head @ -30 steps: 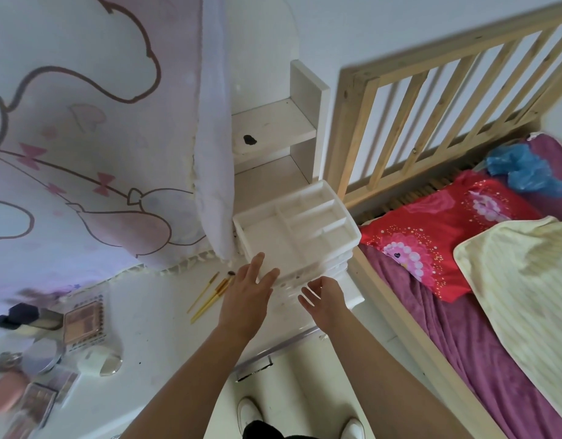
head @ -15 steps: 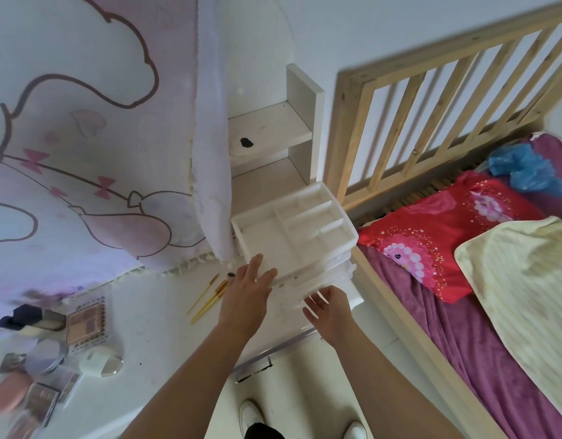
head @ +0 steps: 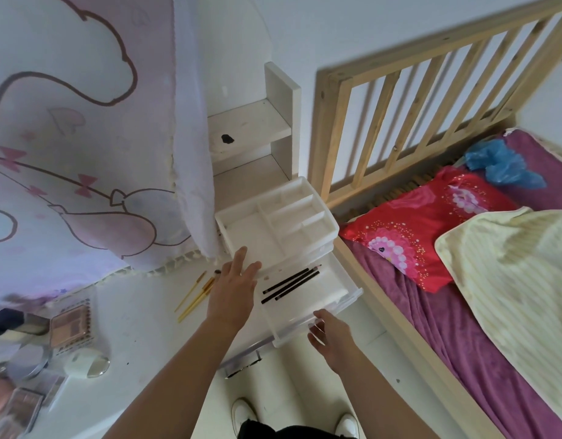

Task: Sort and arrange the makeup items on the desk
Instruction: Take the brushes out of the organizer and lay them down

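White counter [head: 140, 315] beside wooden bed [head: 328, 128]. Tiered white organizer [head: 273, 223] at right edge, bottom drawer [head: 324, 280] pulled out, three black pencils [head: 289, 285] inside. Left hand [head: 232, 289] flat on organizer's top tray, fingers [head: 241, 258] straight, released. Right hand [head: 333, 339] at drawer front, fingers [head: 317, 327] curled, grasping its lip. Gold brushes [head: 195, 294] just left of organizer; palette [head: 71, 326] and compacts [head: 29, 362] near left edge.

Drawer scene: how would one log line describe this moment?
left hand: flat on organizer | right hand: grips drawer front | drawer: open, three black pencils inside | gold brushes: on desk
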Action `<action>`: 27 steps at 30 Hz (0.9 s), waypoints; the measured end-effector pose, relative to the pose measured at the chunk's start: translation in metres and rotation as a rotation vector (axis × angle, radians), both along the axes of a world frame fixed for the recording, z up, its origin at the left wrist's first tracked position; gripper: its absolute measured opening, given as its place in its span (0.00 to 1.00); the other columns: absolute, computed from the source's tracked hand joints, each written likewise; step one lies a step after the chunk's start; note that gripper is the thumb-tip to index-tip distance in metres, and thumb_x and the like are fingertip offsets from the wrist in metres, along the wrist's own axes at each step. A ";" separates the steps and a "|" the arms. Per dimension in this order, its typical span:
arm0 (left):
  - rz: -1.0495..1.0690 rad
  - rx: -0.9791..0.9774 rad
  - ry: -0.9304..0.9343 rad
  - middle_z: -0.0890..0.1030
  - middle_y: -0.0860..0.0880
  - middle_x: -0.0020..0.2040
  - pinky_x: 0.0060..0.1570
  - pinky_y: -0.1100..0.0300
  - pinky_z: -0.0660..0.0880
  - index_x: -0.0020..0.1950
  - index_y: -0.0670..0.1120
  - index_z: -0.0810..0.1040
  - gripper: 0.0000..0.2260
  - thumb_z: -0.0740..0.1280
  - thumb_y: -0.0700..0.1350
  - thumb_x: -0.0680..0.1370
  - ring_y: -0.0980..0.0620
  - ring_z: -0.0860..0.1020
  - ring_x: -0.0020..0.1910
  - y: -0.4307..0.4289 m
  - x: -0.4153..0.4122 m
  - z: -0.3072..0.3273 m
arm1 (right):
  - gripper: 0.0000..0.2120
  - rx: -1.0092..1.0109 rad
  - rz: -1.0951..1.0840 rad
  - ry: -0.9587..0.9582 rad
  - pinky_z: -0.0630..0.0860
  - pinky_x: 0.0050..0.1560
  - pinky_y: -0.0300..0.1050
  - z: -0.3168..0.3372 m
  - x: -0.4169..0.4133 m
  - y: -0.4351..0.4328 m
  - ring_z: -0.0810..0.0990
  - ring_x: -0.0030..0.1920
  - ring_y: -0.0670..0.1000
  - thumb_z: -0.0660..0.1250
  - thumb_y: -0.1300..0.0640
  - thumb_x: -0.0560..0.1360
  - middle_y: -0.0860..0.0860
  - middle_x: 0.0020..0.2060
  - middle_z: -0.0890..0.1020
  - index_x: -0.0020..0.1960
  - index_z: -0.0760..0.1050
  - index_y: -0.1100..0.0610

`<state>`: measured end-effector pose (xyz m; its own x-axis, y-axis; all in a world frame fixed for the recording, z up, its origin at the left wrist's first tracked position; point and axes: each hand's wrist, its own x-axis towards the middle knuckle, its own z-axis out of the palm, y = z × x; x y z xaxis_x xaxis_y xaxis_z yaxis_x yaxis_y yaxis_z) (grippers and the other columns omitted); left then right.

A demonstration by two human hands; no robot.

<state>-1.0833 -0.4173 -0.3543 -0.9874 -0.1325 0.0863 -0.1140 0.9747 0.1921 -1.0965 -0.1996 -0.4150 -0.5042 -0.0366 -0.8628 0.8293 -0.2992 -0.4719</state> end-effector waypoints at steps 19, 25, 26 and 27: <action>-0.125 -0.024 0.155 0.73 0.44 0.62 0.53 0.47 0.76 0.63 0.45 0.76 0.18 0.68 0.48 0.75 0.44 0.75 0.55 0.039 0.027 -0.011 | 0.24 0.022 0.121 0.059 0.80 0.43 0.49 -0.002 -0.009 0.039 0.83 0.46 0.56 0.63 0.37 0.78 0.57 0.50 0.81 0.58 0.75 0.58; -0.232 0.215 -0.393 0.70 0.48 0.68 0.65 0.54 0.68 0.75 0.46 0.64 0.28 0.62 0.58 0.79 0.47 0.69 0.66 0.069 0.011 -0.028 | 0.19 -0.009 0.027 0.092 0.80 0.44 0.49 0.003 -0.020 0.048 0.82 0.46 0.57 0.62 0.44 0.81 0.58 0.52 0.79 0.63 0.71 0.58; -0.222 0.214 -0.493 0.68 0.48 0.70 0.66 0.53 0.67 0.76 0.46 0.61 0.31 0.63 0.60 0.77 0.46 0.68 0.68 0.075 0.006 -0.031 | 0.19 0.016 0.027 0.103 0.81 0.44 0.49 0.002 -0.023 0.050 0.82 0.45 0.56 0.62 0.44 0.81 0.58 0.51 0.79 0.63 0.71 0.58; -0.208 0.202 -0.582 0.67 0.47 0.70 0.66 0.51 0.67 0.76 0.45 0.60 0.33 0.64 0.60 0.76 0.45 0.67 0.68 0.080 0.001 -0.033 | 0.19 0.046 0.031 0.116 0.81 0.46 0.50 0.001 -0.028 0.052 0.82 0.45 0.56 0.62 0.45 0.81 0.58 0.51 0.78 0.64 0.71 0.57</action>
